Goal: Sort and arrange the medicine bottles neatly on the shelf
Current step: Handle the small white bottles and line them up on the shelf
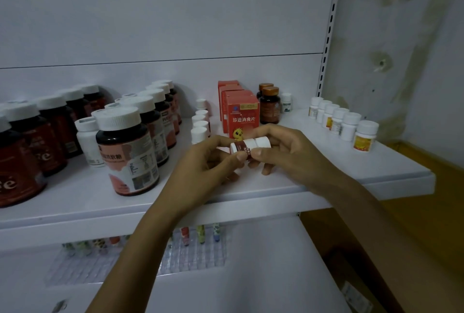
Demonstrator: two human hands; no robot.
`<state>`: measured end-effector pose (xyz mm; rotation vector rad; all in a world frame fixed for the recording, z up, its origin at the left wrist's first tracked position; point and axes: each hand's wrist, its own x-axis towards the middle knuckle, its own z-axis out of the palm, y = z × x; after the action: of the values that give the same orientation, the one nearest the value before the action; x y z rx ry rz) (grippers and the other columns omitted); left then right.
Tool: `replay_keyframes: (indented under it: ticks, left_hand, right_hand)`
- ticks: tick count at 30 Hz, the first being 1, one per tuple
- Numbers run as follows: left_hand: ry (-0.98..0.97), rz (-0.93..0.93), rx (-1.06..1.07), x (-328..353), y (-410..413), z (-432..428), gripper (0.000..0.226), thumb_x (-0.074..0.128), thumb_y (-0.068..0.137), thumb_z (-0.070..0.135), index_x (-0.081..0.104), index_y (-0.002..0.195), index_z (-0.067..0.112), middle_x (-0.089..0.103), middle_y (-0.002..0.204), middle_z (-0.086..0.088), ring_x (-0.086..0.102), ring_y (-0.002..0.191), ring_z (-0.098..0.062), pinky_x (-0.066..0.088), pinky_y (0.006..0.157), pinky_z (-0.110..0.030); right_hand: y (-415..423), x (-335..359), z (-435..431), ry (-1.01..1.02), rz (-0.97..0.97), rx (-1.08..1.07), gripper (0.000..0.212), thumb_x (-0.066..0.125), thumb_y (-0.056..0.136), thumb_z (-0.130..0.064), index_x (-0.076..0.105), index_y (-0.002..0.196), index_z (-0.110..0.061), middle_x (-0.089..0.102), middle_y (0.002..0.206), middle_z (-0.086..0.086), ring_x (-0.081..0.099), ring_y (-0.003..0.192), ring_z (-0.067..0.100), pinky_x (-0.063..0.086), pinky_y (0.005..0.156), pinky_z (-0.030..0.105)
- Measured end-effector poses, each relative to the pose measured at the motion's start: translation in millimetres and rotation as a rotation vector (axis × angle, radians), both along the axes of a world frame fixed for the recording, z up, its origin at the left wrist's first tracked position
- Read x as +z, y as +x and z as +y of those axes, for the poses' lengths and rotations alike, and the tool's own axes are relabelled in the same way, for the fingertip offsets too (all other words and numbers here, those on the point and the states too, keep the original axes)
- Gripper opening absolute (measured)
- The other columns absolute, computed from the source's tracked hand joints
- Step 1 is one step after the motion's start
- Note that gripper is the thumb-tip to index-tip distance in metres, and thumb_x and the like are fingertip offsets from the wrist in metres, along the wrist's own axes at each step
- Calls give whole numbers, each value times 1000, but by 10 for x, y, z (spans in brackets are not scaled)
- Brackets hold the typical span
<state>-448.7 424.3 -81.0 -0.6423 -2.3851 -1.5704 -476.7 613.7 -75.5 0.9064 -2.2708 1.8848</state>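
Note:
A small white medicine bottle (247, 146) with a dark red label lies sideways in the air just above the white shelf (276, 194), cap pointing right. My left hand (208, 162) pinches its base end and my right hand (283, 151) grips its cap end. Behind it stands a row of small white-capped bottles (200, 124). Red boxes (242, 114) stand right behind my hands.
Large dark bottles with white caps (125, 146) fill the shelf's left side. Two amber bottles (270, 105) stand behind the boxes. A row of small white bottles with yellow labels (344, 124) lines the right. Below is a lower shelf with coloured tubes (200, 233).

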Motion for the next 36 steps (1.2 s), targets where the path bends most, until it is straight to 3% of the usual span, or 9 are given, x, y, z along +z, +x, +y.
replay_keyframes:
  ticks: [9,16,21,25,29,33,36]
  left_hand:
    - [-31,25,-5,-21,-22,-35,27,66,85,27,60,111,23,71,90,0,68,78,-19,57,75,-44]
    - [-20,51,20,-15,-32,-39,25,66,87,26,63,111,22,70,96,5,66,84,-17,57,78,-42]
    - [3,53,22,-19,-17,-51,27,70,82,20,64,108,22,69,97,8,65,84,-11,57,75,-33]
    - [-5,68,29,-36,-26,-61,29,73,79,13,63,105,23,67,102,11,63,93,-7,57,77,-31]
    - [15,93,37,-55,-30,-83,28,72,78,8,65,101,23,66,104,6,62,94,-5,56,75,-25]
    - [29,129,6,-71,-66,-61,26,73,79,16,63,98,30,65,103,11,60,91,2,52,71,-13]
    - [34,172,-82,-94,-106,-77,31,73,80,24,61,108,32,64,108,11,61,95,-1,55,79,-21]
  right_hand:
    - [-18,-14,9,-40,-3,17,26,65,84,-3,61,106,-17,70,91,-2,70,75,17,55,58,25]
    - [-39,-34,25,-23,18,10,33,69,80,2,61,103,-20,67,101,2,68,88,15,57,64,27]
    - [-23,-18,7,-44,-19,5,33,71,74,-17,61,105,-16,72,92,-2,71,79,17,57,60,27]
    - [-30,-32,14,6,1,-4,29,71,80,-1,62,104,-16,68,98,-1,69,84,15,56,62,26]
    - [-33,-41,-4,110,23,-37,36,73,77,2,62,103,-20,70,99,-6,69,92,14,58,76,32]
    - [0,-4,-27,104,-11,-82,39,76,72,0,63,104,-16,72,100,-1,69,96,21,58,83,37]
    - [146,48,-116,76,1,-198,40,75,67,-10,62,105,-12,72,100,2,70,96,21,58,83,34]
